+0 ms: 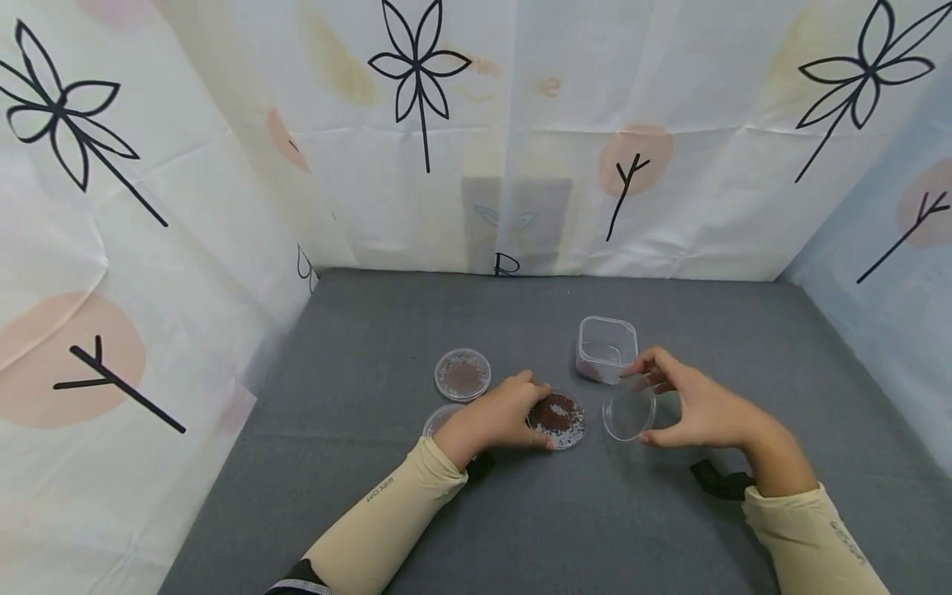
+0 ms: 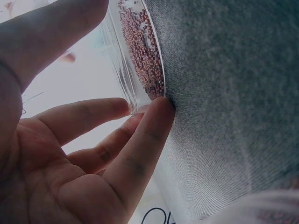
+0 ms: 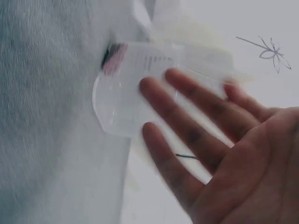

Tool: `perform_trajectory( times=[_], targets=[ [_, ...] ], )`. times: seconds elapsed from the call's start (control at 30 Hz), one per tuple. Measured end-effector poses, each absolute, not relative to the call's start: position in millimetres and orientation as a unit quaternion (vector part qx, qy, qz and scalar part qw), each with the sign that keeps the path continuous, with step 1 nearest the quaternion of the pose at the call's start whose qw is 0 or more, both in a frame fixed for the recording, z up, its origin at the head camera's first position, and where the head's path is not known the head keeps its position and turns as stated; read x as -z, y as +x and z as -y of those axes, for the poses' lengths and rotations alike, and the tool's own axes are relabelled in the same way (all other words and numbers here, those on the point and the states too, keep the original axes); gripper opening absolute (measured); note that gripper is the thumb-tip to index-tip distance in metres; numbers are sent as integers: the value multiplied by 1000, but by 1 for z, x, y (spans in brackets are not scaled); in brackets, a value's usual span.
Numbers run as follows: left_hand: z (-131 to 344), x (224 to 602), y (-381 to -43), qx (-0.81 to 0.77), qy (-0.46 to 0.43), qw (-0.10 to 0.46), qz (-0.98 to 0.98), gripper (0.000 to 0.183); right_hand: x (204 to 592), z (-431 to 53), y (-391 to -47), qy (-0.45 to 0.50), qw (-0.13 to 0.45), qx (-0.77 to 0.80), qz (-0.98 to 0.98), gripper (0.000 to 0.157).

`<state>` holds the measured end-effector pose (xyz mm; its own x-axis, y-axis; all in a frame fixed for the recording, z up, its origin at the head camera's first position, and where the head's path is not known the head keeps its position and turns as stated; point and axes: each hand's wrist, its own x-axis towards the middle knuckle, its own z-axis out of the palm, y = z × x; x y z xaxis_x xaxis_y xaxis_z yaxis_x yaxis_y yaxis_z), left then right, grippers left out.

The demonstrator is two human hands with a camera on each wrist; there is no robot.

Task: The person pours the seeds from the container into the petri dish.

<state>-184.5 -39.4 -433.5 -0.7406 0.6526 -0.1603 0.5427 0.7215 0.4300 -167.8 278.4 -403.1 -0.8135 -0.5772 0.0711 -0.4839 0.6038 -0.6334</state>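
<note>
My left hand (image 1: 506,417) grips a round clear petri dish (image 1: 568,426) on the grey table, thumb at its near edge and fingers at its far edge. Small reddish-brown beads (image 2: 142,56) fill part of the dish, with whitish bits among them in the head view. To the right, my right hand (image 1: 702,405) holds a clear round lid (image 1: 627,416) between thumb and fingertips, tilted above the table. The right wrist view is blurred; its fingers (image 3: 187,130) are spread there, and the lid shows only faintly.
A clear square tub (image 1: 606,343) with some pinkish contents stands just beyond the right hand. Another round dish (image 1: 463,374) with brownish contents lies behind the left hand. A further clear dish (image 1: 440,417) is partly hidden by the left wrist. Patterned cloth walls (image 1: 550,107) surround the grey tabletop (image 1: 357,372).
</note>
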Motion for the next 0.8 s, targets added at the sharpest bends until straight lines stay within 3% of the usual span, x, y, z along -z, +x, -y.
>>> perform_trajectory(
  times=[0.4,0.8],
  targets=[
    [39,433,-184,-177,325,146,-917,85,413,-261,-170,-323,64,352,-876,85],
    [39,432,-183,-166,331,143,-918,86,426,-232,-169,-357,73,268,-892,72]
  ],
)
